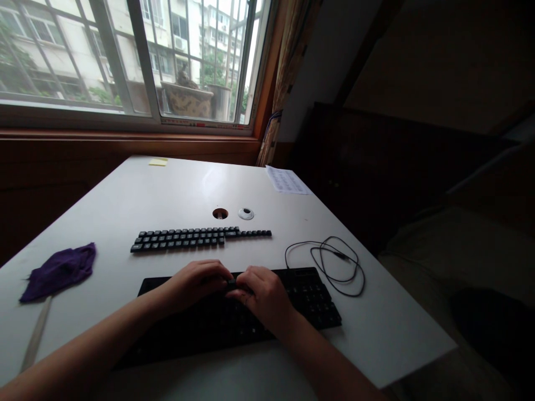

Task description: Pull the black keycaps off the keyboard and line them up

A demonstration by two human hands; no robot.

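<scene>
A black keyboard (317,301) lies near the front of the table, its left part dark and bare-looking, with keys showing on its right end. Above its upper middle, both hands meet at a small black keycap (231,284). My left hand (199,278) has its fingers bent and closed against the keycap's left side. From the right, my right hand (265,289) pinches at it with thumb and fingers. The fingers partly cover the keycap, so whether it touches the keyboard cannot be seen. Behind the keyboard, loose black keycaps (179,239) stand in tight rows.
A coiled cable (343,256) runs off the keyboard's right back edge. At left lies a purple cloth (61,272) beside a thin flat stick (37,334). Farther back are a table hole (220,214), its round cover (246,213), a printed sheet (287,181) and a yellow note (157,162).
</scene>
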